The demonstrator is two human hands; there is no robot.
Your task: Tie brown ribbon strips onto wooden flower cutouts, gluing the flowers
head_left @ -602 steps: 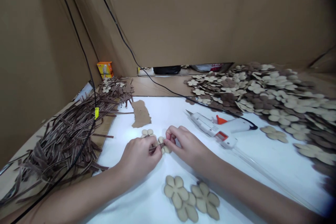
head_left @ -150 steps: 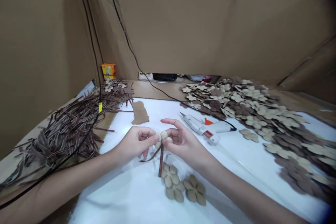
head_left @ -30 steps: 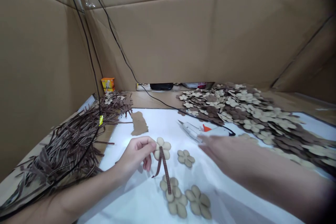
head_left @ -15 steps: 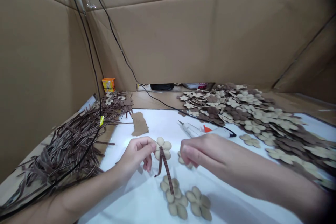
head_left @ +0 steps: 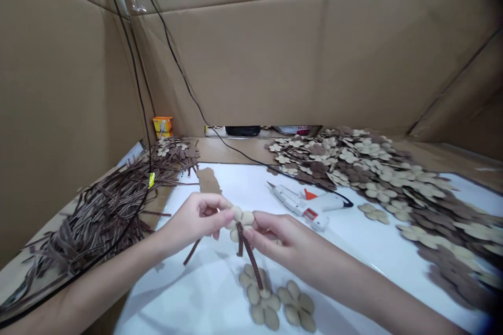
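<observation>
Flower (head_left: 247, 219): pale, held up between both hands over the white bench (head_left: 176, 293).
Ribbon (head_left: 252, 258): brown, hanging from the flower in two tails; the longer one ends over the nearest of three flowers (head_left: 265, 308) below, contact unclear.
Left hand (head_left: 202, 215): grip clamped on the flower's left edge, thumb against a petal.
Right hand (head_left: 273, 230): grip clamped on its right edge, thumb in front.
Strip (head_left: 192, 252): brown, below the left hand; its upper end is hidden.
Three flowers: two overlap, the third just beside them on the right.
Scrap (head_left: 209, 180): torn cardboard beyond the left hand, which hides its lower part.
Glue gun (head_left: 293, 200): lying beyond the right hand, nozzle pointing away and left.
Cord (head_left: 185, 82): black, slanting down past the wall (head_left: 251, 63) to the gun's handle.
Flower heap (head_left: 365, 159): pale and brown, spread along the right side, one flower (head_left: 373, 213) beside it.
Ribbon heap (head_left: 102, 214): filling the left side, crossed by a second cord (head_left: 134, 65) with a yellow tag (head_left: 151, 180).
Box (head_left: 162, 126): orange, in the far left corner.
</observation>
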